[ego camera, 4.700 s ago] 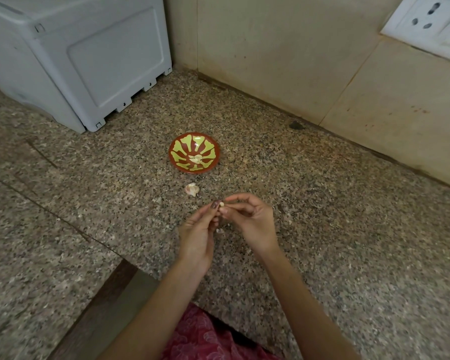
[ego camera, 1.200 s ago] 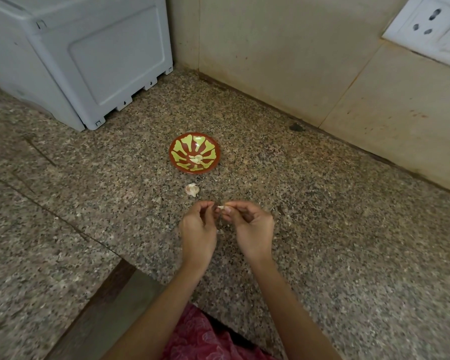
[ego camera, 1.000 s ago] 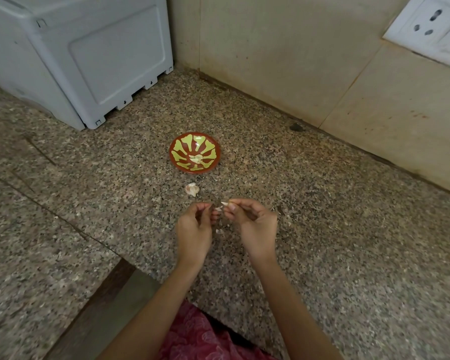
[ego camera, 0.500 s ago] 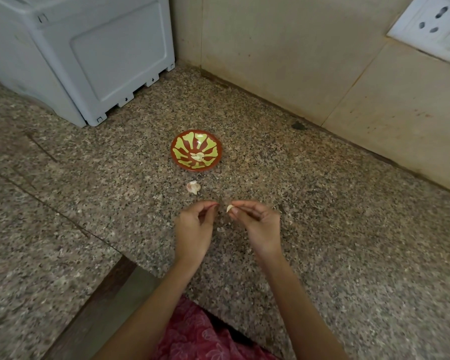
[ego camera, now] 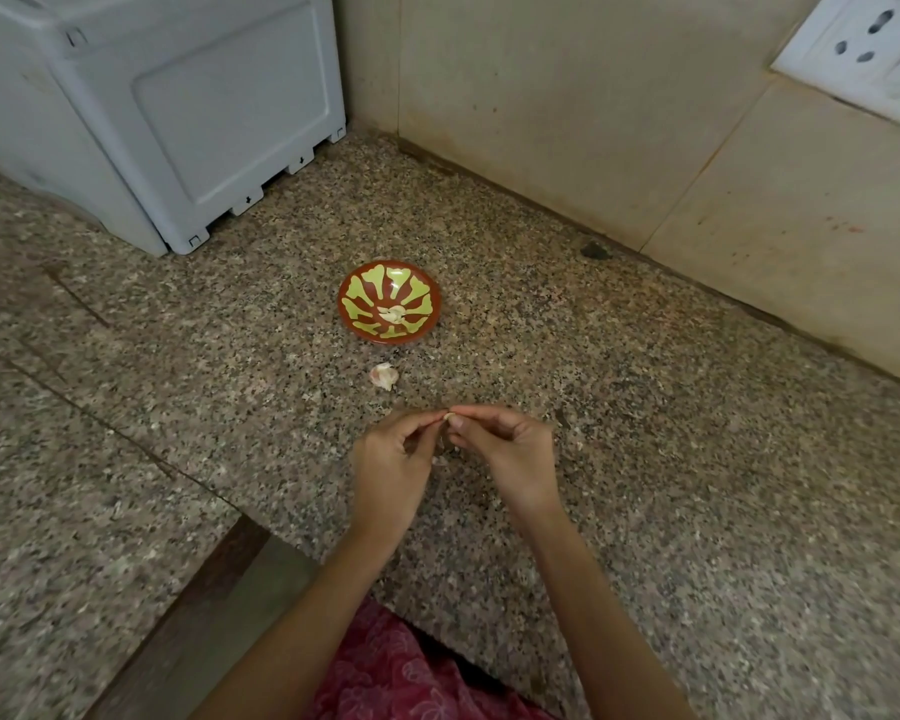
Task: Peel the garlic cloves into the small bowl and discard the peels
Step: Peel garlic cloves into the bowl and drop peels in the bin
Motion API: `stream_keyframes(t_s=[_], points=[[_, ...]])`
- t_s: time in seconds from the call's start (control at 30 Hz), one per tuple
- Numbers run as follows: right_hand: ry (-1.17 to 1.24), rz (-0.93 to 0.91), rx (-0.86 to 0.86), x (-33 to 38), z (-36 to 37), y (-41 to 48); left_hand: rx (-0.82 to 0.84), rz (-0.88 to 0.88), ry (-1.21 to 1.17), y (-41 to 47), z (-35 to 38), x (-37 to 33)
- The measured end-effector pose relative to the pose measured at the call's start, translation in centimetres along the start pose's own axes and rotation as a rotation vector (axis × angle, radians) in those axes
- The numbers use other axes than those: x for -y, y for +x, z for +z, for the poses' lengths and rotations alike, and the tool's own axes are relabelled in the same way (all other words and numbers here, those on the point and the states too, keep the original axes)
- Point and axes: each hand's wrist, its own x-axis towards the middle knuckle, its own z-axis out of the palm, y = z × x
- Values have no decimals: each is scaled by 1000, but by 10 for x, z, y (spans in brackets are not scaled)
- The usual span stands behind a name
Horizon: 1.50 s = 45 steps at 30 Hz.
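A small red bowl (ego camera: 365, 283) with a yellow-green pattern sits on the granite counter, with pale peeled garlic (ego camera: 393, 315) at its centre. A whitish-pink unpeeled garlic piece (ego camera: 384, 376) lies on the counter just in front of the bowl. Nearer to me, my left hand (ego camera: 393, 462) and my right hand (ego camera: 510, 449) meet fingertip to fingertip. Between them they pinch a small pale garlic clove (ego camera: 448, 417), mostly hidden by the fingers. A few tiny peel flakes (ego camera: 440, 459) lie on the counter under my hands.
A grey-white plastic appliance (ego camera: 141, 96) stands at the back left. Beige wall tiles run along the back, with a white power socket (ego camera: 863, 49) at the top right. A small dark chip (ego camera: 595, 249) lies at the wall's foot. The counter edge (ego camera: 219, 574) drops off near left.
My hands were a little apart half a second ago, the clove in the right fingers. Now the left fingertips have closed back onto the clove. The bowl and loose garlic piece have not moved.
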Motion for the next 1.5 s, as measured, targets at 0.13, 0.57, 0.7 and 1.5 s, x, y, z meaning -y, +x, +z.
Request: stream_keyframes(t_s=[0.13,0.57,0.7,1.5], points=[[-149,-23,9,3,1,7,-9,7,48,-1,0,0],[-723,-141,-58,0,-1,80,-57,-161,25,-11,-25,30],[-961,-270,-21,2,-3,61,-53,-173,9,-17,-30,32],[-1166,-798,484,-47,-42,-13,-22,-233,68,-23,-26,22]])
